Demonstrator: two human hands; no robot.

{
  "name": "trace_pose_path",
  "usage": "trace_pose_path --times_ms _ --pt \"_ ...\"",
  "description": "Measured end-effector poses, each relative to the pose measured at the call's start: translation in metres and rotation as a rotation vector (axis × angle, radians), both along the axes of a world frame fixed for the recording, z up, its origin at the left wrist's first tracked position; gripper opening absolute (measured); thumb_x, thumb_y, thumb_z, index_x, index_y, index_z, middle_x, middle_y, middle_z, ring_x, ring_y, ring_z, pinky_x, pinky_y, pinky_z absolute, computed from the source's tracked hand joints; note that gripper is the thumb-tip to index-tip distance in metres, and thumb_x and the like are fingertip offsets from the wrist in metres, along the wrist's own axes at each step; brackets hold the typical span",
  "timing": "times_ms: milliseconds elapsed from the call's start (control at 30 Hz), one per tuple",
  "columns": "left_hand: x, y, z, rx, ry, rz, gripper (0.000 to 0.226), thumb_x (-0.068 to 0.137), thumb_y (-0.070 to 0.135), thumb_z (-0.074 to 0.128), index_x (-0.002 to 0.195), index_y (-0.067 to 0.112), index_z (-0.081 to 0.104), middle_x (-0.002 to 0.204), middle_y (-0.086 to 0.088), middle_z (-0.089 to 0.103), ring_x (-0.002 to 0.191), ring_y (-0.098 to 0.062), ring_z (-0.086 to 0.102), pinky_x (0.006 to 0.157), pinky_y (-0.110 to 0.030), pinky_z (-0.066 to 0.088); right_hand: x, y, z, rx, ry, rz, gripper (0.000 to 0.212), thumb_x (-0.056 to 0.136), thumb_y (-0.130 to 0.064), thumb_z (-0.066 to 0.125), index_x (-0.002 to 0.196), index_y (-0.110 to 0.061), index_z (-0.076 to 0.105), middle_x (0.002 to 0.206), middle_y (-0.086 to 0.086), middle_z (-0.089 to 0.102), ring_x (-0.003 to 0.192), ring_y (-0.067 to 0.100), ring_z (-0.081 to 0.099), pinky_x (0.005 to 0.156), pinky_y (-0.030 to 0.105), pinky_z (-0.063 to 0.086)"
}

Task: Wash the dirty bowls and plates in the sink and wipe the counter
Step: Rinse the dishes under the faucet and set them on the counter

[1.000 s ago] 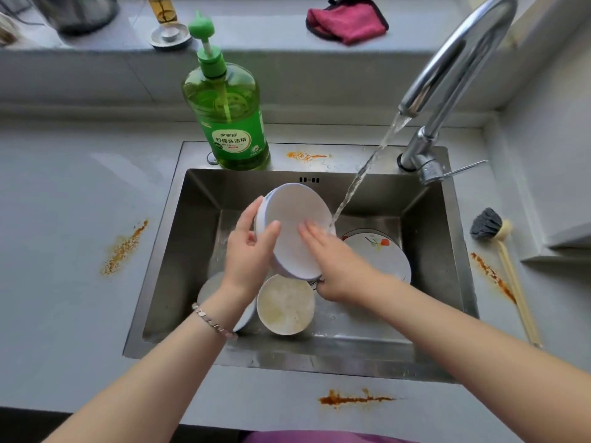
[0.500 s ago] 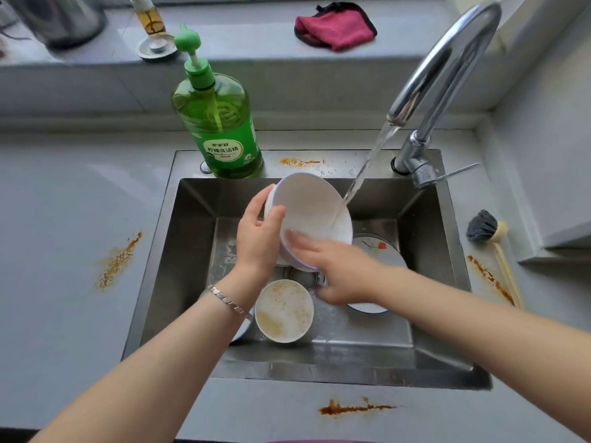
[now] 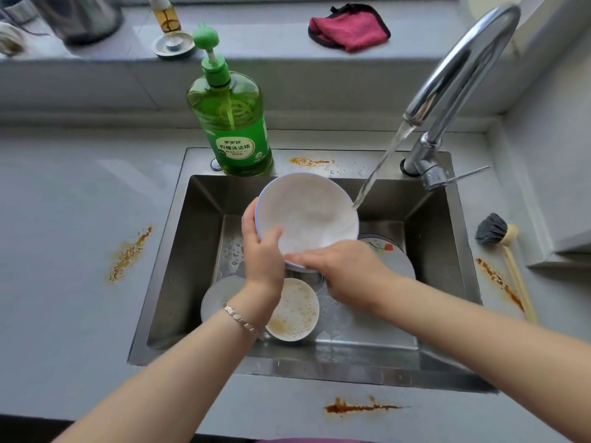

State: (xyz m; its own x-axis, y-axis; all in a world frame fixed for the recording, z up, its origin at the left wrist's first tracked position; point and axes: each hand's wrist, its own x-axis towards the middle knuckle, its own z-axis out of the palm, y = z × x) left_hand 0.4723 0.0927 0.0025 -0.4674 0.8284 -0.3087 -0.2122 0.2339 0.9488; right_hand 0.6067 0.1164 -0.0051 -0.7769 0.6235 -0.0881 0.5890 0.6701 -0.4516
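Over the steel sink point(image 3: 179, 260) I hold a white bowl point(image 3: 307, 215) tilted toward me, its inside facing up under the running water. My left hand point(image 3: 262, 251) grips its left rim, thumb inside. My right hand point(image 3: 345, 270) holds the near rim, fingers along the lower edge. Below lies a dirty bowl point(image 3: 295, 310) with orange residue, a plate point(image 3: 219, 295) partly hidden under my left wrist, and a flower-patterned plate point(image 3: 388, 254) at the right. The grey counter point(image 3: 64, 219) carries orange stains point(image 3: 128, 254).
A green dish soap bottle point(image 3: 232, 123) stands on the sink's back rim. The faucet point(image 3: 454, 81) arcs in from the right, pouring water. A dish brush point(image 3: 502, 247) lies on the right counter. A red cloth point(image 3: 350, 28) rests on the back ledge. Another stain point(image 3: 358, 407) marks the front counter.
The bowl has turned from edge-on to opening upward and moved under the stream. My right hand slid from the bowl's face down to its near rim.
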Motion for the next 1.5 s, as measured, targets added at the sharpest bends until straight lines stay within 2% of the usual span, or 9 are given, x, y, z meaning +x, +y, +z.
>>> trace_pose_path --times_ms 100,300,433,567,633,900,1100,1300,1500 --pt "-0.015 0.004 0.003 -0.008 0.09 -0.146 0.035 0.096 0.009 0.043 0.129 0.019 0.048 0.113 0.006 0.056 0.1 -0.007 0.054 0.08 -0.013 0.047 0.01 0.002 -0.005 -0.034 -0.001 0.184 0.059 0.084 0.002 0.048 0.136 -0.025 0.045 0.14 -0.003 0.047 0.12 0.022 0.054 0.093 0.032 0.043" --pt "-0.033 0.006 0.005 -0.163 0.123 -0.405 0.021 0.098 0.025 0.042 0.101 0.043 0.052 0.099 0.013 0.057 0.086 -0.01 0.057 0.05 -0.017 0.046 0.016 0.059 -0.003 0.32 -0.536 0.453 0.057 0.091 -0.009 0.042 0.145 -0.015 0.025 0.156 0.006 0.016 0.144 0.02 0.009 0.114 0.029 -0.007" --pt "-0.032 0.004 0.002 -0.155 0.134 -0.374 0.021 0.098 0.023 0.042 0.104 0.039 0.053 0.104 0.009 0.058 0.094 -0.013 0.057 0.06 -0.021 0.044 0.001 0.053 -0.001 0.294 -0.646 0.473 0.096 0.082 -0.023 0.06 0.147 -0.015 -0.01 0.156 0.01 -0.009 0.144 0.022 -0.009 0.113 0.036 -0.013" --pt "-0.028 0.002 -0.001 -0.23 0.098 -0.236 0.019 0.099 0.028 0.039 0.112 0.032 0.052 0.111 0.001 0.057 0.104 -0.023 0.055 0.083 -0.041 0.049 -0.007 0.008 0.007 -0.282 -0.347 0.283 0.083 0.079 -0.035 0.068 0.146 -0.022 0.021 0.152 0.004 0.026 0.135 0.022 0.03 0.112 0.035 0.023" --pt "-0.027 0.003 0.0 -0.271 0.093 -0.177 0.018 0.1 0.03 0.037 0.112 0.031 0.05 0.113 -0.001 0.055 0.102 -0.023 0.054 0.086 -0.042 0.047 -0.009 -0.011 0.009 -0.32 -0.105 0.085 0.053 0.082 -0.044 0.064 0.125 -0.015 0.051 0.121 0.004 0.06 0.107 0.024 0.055 0.088 0.034 0.043" --pt "-0.027 0.009 0.012 -0.576 0.018 -0.308 0.038 0.095 0.049 0.034 0.122 0.025 0.045 0.113 -0.009 0.059 0.087 -0.026 0.063 0.05 -0.031 0.054 -0.005 -0.019 -0.006 -0.498 0.512 -0.458 0.014 0.09 -0.011 0.057 0.08 -0.003 0.062 0.073 0.005 0.06 0.069 0.014 0.052 0.067 0.027 0.041" --pt "-0.023 0.0 0.008 -0.386 0.718 -0.539 0.042 0.093 0.043 0.042 0.133 0.03 0.043 0.122 -0.005 0.045 0.108 -0.022 0.049 0.092 -0.043 0.047 0.009 0.013 -0.003 -1.092 0.868 -0.984 0.017 0.094 -0.02 0.051 0.082 -0.013 0.063 0.082 0.004 0.062 0.071 0.016 0.054 0.061 0.028 0.042" --pt "0.023 0.017 0.007 0.181 1.064 -0.7 0.052 0.094 0.031 0.033 0.14 0.009 0.04 0.149 -0.018 0.029 0.14 -0.028 0.024 0.115 -0.033 0.017 0.019 0.029 0.013 -0.886 0.889 -1.004 0.022 0.092 -0.018 0.054 0.072 -0.017 0.064 0.076 0.006 0.062 0.074 0.021 0.054 0.071 0.036 0.042" --pt "0.039 0.07 0.0 -0.133 0.581 -0.464 0.038 0.102 0.024 0.024 0.126 0.012 0.05 0.129 -0.008 0.052 0.12 -0.02 0.044 0.087 -0.021 0.029 0.036 0.024 0.022 -0.76 0.882 -0.99 0.024 0.092 -0.018 0.054 0.069 -0.014 0.06 0.068 0.001 0.057 0.067 0.014 0.048 0.062 0.029 0.037"
